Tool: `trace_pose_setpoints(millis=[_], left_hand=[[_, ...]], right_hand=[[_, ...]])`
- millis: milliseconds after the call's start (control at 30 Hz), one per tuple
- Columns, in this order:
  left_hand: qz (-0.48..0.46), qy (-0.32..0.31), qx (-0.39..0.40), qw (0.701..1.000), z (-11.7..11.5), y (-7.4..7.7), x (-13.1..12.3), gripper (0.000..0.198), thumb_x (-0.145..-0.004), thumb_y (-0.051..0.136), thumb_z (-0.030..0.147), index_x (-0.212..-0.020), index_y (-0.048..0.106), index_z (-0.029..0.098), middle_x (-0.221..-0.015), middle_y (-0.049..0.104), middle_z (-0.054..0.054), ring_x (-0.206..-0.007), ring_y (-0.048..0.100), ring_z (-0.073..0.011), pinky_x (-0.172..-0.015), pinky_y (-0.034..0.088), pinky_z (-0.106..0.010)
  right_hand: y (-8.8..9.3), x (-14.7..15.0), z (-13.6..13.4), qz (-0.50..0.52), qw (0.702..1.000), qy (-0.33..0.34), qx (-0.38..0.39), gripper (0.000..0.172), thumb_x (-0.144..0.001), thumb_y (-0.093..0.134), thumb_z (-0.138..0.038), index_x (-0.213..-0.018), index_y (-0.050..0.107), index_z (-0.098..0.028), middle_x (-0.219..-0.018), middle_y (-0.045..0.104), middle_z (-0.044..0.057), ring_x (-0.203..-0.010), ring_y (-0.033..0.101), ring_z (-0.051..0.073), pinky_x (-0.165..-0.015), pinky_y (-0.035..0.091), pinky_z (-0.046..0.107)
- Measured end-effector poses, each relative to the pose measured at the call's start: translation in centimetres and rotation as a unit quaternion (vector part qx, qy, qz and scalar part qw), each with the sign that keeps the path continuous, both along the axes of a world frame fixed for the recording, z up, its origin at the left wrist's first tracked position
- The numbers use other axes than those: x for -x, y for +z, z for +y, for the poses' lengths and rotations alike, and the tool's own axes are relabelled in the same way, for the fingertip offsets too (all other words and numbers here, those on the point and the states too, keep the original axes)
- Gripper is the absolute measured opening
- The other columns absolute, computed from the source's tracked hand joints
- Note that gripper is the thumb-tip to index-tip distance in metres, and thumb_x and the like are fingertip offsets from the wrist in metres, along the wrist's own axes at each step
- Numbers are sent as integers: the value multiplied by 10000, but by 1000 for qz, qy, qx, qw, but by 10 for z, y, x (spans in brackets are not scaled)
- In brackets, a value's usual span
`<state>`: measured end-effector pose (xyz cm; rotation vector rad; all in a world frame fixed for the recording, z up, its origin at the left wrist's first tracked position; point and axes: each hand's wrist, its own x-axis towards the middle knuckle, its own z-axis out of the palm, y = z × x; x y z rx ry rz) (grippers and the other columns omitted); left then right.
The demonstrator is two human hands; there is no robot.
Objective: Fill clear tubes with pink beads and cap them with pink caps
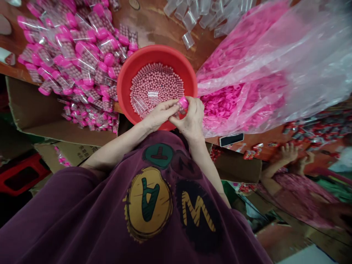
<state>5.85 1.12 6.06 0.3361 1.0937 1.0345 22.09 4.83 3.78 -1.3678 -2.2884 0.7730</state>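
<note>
Over the near rim of a red bowl [123,84], my two hands meet at a small clear bottle with a pink cap [182,104]. The fingers of my left hand [162,113] grip the bottle's body from the left and mostly hide it. My right hand [192,115] pinches at the cap from the right. Small pink beads [156,79] fill the bottom of the bowl. A few clear empty tubes [153,96] lie on the beads.
Bead-filled bottles with pink caps [82,55] are heaped at left, many in a cardboard box [33,117]. Clear tubes [189,20] lie at the back. A plastic bag of pink caps [228,99] and a phone [231,139] are at right, near another person's hands [290,152].
</note>
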Motion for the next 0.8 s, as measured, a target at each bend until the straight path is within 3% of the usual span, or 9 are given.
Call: trace_pose_setpoints(millis=[200,367,500,600,700,800], left_hand=[[-44,57,102,992,0,-16,-4,103,-1074,709,186,-1054,807,162,-841,764,-5,-686,646,-82,-679,500,-189],[5,98,143,985,2,-16,-4,95,-1050,713,120,-1022,800,150,-776,729,32,-651,591,-76,-676,477,-184],[36,81,157,984,1,-15,-1,178,-1032,700,76,-872,753,131,-731,704,33,-682,605,-82,-767,510,-194],[66,38,192,978,-2,-20,3,288,-1030,643,41,-759,684,131,-692,682,16,-654,607,-84,-738,500,-198],[112,4,207,972,-3,-31,21,280,-1006,643,48,-744,674,142,-683,686,-3,-646,612,-108,-710,505,-222],[277,44,104,954,-1,-47,70,49,-982,754,161,-932,758,161,-862,777,-24,-816,697,-154,-846,584,-282]], right_hand=[[-27,11,-5,-22,1000,5,21,674,-795,769,-394,-1398,574,-168,-1281,693,177,-1234,644,381,-1126,546,636],[-21,22,-6,-87,993,30,76,697,-857,738,-367,-1481,552,-118,-1394,669,246,-1312,614,421,-1136,521,659],[-17,28,-4,-121,986,46,108,520,-860,724,-346,-1304,645,-85,-1241,709,257,-1216,654,437,-1081,536,643],[-28,34,-4,-114,980,49,153,439,-815,763,-329,-1187,680,-110,-1162,740,235,-1158,687,421,-1072,557,609],[-46,44,0,-52,971,89,216,527,-809,831,-355,-1257,682,-123,-1244,755,226,-1190,709,399,-1109,571,591],[-68,62,13,29,963,124,237,774,-872,865,-377,-1538,558,-131,-1551,640,252,-1414,645,385,-1206,558,567]])
